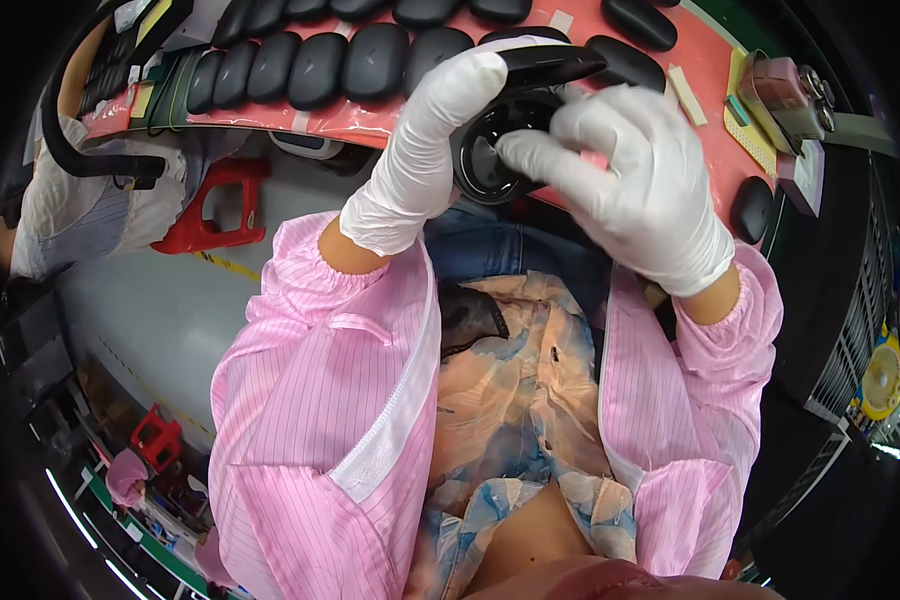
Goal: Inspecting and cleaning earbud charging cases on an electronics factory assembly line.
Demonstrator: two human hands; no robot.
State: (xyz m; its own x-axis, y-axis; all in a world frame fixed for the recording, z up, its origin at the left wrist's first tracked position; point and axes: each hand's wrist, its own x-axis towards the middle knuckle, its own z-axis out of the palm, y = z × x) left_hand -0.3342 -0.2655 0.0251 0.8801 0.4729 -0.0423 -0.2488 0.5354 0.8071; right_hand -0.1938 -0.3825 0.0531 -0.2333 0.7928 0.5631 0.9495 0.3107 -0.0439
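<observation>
In front of my chest I hold a glossy black clamshell case (478,178), its lid (555,66) raised and its rounded hollow facing me. My left hand (420,145), in a white glove, is closed around the left side, with the thumb up against the lid. My right hand (638,185), gloved too, reaches in from the right with curled fingers. One of its digits presses into the shiny hollow; the other fingertips are partly hidden beside the case. Whether anything small lies under that digit I cannot make out.
Rows of black rounded cases (320,70) lie on a red mat (725,135) beyond my hands. One case (752,209) sits near its right edge, by a yellow pad (755,135). A black bent arm (55,120), another person's sleeve (65,210) and a red stool (215,205) are left.
</observation>
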